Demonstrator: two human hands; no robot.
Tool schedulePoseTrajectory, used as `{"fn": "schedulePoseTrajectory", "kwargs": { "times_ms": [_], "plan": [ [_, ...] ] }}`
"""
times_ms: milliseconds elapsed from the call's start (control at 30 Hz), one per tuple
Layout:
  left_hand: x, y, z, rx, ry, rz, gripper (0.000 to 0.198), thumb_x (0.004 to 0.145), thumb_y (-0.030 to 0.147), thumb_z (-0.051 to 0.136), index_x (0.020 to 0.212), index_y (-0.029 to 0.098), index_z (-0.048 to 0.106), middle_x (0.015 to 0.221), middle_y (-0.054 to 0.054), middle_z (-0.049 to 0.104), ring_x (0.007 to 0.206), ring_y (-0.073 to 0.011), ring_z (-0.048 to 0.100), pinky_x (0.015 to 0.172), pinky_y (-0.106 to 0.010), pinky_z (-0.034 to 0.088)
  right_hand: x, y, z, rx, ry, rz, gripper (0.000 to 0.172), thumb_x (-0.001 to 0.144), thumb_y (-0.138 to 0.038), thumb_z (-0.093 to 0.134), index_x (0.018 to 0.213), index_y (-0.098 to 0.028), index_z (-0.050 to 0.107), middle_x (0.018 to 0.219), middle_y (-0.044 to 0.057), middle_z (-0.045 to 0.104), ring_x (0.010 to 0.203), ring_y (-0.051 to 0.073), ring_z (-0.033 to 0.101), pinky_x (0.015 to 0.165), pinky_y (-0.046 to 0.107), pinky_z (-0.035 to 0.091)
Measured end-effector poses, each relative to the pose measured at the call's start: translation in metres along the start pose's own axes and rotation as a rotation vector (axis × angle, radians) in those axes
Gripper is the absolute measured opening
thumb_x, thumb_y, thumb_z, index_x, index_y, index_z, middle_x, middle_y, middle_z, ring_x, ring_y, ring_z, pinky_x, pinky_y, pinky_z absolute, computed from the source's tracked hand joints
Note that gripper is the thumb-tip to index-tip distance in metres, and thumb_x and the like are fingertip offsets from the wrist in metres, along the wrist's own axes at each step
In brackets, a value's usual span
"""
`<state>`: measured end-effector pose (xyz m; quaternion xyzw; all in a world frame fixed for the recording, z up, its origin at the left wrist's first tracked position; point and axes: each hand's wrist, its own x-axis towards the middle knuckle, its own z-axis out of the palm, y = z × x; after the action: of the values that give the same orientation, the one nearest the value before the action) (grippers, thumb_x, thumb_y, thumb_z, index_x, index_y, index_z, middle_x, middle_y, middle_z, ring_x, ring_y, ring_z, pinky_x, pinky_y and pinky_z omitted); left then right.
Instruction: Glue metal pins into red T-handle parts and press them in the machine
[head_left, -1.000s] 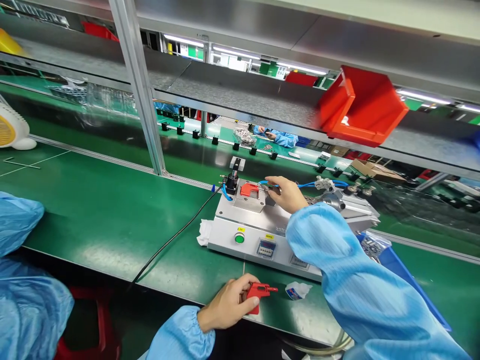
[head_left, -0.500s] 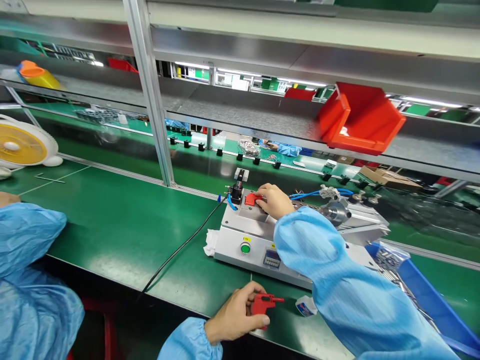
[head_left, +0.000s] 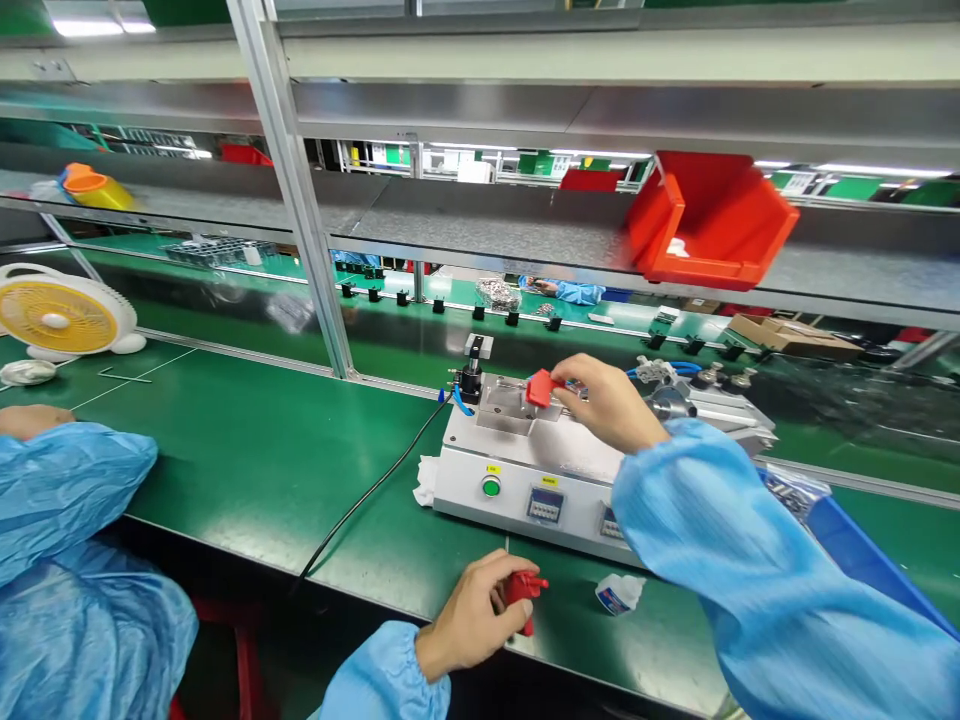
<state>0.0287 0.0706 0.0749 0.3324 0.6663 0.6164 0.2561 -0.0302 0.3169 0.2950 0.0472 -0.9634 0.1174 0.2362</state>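
Note:
My left hand (head_left: 474, 612) grips a red plastic part (head_left: 523, 592) with a short peg sticking out, held over the front edge of the green bench. Pinched in the fingertips of my right hand (head_left: 606, 398) is another red plastic part (head_left: 539, 388). It hangs just above the metal fixture block (head_left: 504, 408) on top of a white bench machine (head_left: 480, 478). A green button (head_left: 490, 487) and small counters sit on the machine's front. Between my hands, a small white bottle (head_left: 619, 594) with a blue and red label lies on the bench.
A blue bin (head_left: 862, 550) with metal rods stands right of the machine. A black cable (head_left: 375, 485) crosses the bench. Overhead, a red bin (head_left: 712, 235) rests on the shelf. At left are a yellow-white fan (head_left: 64, 315) and a co-worker's blue sleeve (head_left: 67, 490).
My right hand has lifted the red part out of the fixture and moved right with it. My left hand has turned its red part slightly. The view has shifted a little.

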Motion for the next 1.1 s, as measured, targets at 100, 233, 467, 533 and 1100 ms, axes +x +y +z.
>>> {"fn": "schedulePoseTrajectory", "kwargs": {
  "times_ms": [100,233,467,533,1100],
  "plan": [
    [0.004,0.030,-0.019,0.097,0.041,0.087,0.042,0.086,0.024,0.069,0.128,0.026,0.070,0.110,-0.008,0.078,0.089,-0.0275,0.072,0.082,-0.042,0.061,-0.046,0.009,-0.015,-0.027,-0.129,0.032,0.015,0.092,-0.029,0.058,0.093,-0.026,0.073,0.101,0.009,0.077,0.091,0.027,0.072,0.081,0.040,0.057],
    [0.047,0.094,-0.057,0.338,0.177,0.263,0.024,0.094,0.026,0.060,0.117,0.023,0.064,0.102,-0.005,0.076,0.082,-0.0222,0.071,0.081,-0.038,0.059,-0.091,0.026,-0.008,-0.047,-0.171,0.146,0.014,0.088,-0.028,0.059,0.089,-0.024,0.072,0.095,0.008,0.078,0.085,0.027,0.073,0.077,0.039,0.058],
    [0.151,0.176,-0.091,1.206,0.301,0.099,0.032,0.102,0.026,0.051,0.132,0.021,0.061,0.131,-0.011,0.062,0.109,-0.0278,0.073,0.092,-0.039,0.057,-0.105,0.038,0.005,0.105,-0.079,0.219,0.010,0.087,-0.030,0.065,0.089,-0.024,0.074,0.093,0.006,0.079,0.085,0.025,0.074,0.079,0.038,0.061],
    [0.162,0.181,-0.090,1.291,0.273,0.043,0.031,0.103,0.025,0.050,0.131,0.020,0.062,0.129,-0.013,0.063,0.108,-0.0297,0.074,0.092,-0.040,0.057,-0.107,0.038,0.005,0.100,-0.058,0.213,0.009,0.087,-0.028,0.066,0.089,-0.024,0.073,0.094,0.006,0.080,0.086,0.025,0.075,0.079,0.037,0.061],
    [0.169,0.162,-0.086,1.381,0.289,0.106,0.029,0.107,0.029,0.049,0.116,0.014,0.072,0.122,-0.015,0.069,0.111,-0.0285,0.069,0.087,-0.034,0.056,-0.115,0.041,0.014,0.135,-0.023,0.224,0.011,0.089,-0.030,0.064,0.092,-0.022,0.072,0.096,0.008,0.078,0.090,0.026,0.073,0.082,0.039,0.060]
  ]
}}
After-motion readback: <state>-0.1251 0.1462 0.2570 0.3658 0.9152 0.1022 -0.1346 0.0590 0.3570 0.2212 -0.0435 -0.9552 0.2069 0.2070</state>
